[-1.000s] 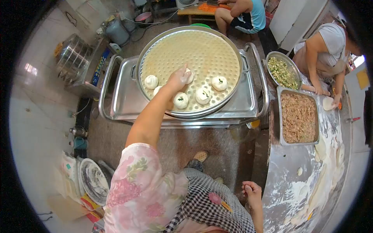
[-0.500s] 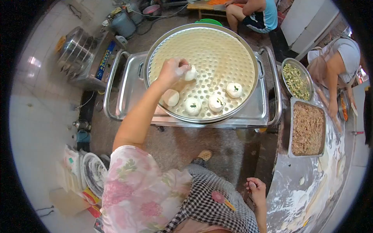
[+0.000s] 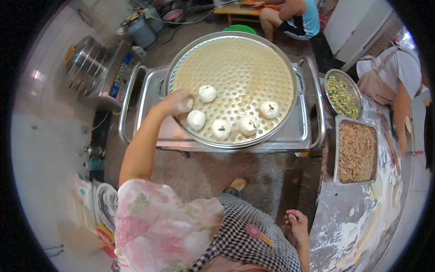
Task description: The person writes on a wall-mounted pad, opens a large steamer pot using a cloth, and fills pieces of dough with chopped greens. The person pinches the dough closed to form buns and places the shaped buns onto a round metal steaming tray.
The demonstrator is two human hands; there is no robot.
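Note:
My left hand [image 3: 178, 103] is over the left rim of a large round steamer tray [image 3: 231, 59] dotted with holes. Its fingers are smeared by motion, so their grip is unclear. Just right of it sits a white bun [image 3: 207, 94], and below it another white bun [image 3: 196, 120]. Along the tray's near side are more buns, some with green filling showing on top, such as one bun [image 3: 221, 129] and another bun [image 3: 269, 109]. My right hand [image 3: 297, 224] hangs low beside the checked apron, fingers curled in, with nothing visible in them.
The tray rests on a metal cart [image 3: 154, 122] with tubular handles. At right, a floury worktable [image 3: 331, 217] holds a pan of minced filling [image 3: 358, 152] and a bowl of chopped greens [image 3: 343, 95]. One co-worker [image 3: 389, 72] stands there; another person [image 3: 297, 18] sits behind.
My left hand has let go of the bun, which now sits on the tray, and has moved left toward the rim. My right hand stays low. The view has shifted slightly.

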